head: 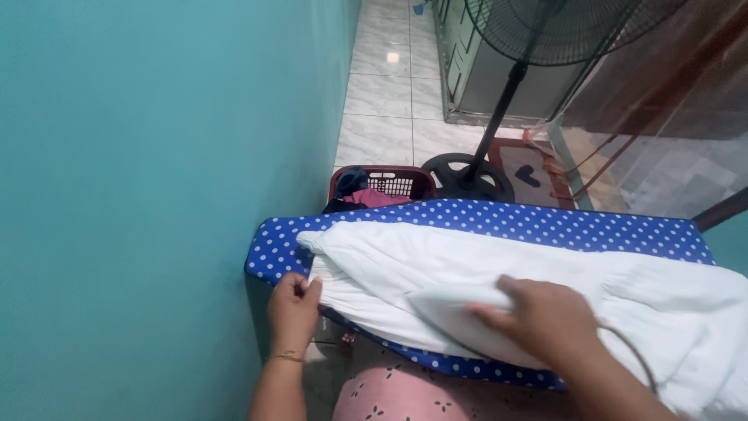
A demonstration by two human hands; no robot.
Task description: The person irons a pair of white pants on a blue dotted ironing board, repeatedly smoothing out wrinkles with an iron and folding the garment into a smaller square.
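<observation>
A flat teal painted wall [148, 171] fills the left side. Far along it runs a floor of glossy pale marbled tiles [386, 101]. At the wall's foot, just beyond the near ground, stands a dark red plastic laundry basket with a lattice side [389, 183], holding a crumpled pink cloth [372, 198] and a dark blue cloth [351, 181]. Right of the basket rests the round black base of a black pedestal fan [466, 175]; its pole rises to a wire-caged head at the top. A grey metal cabinet [483, 74] stands behind the fan. Far right hangs a sheer brownish curtain [662, 117].
</observation>
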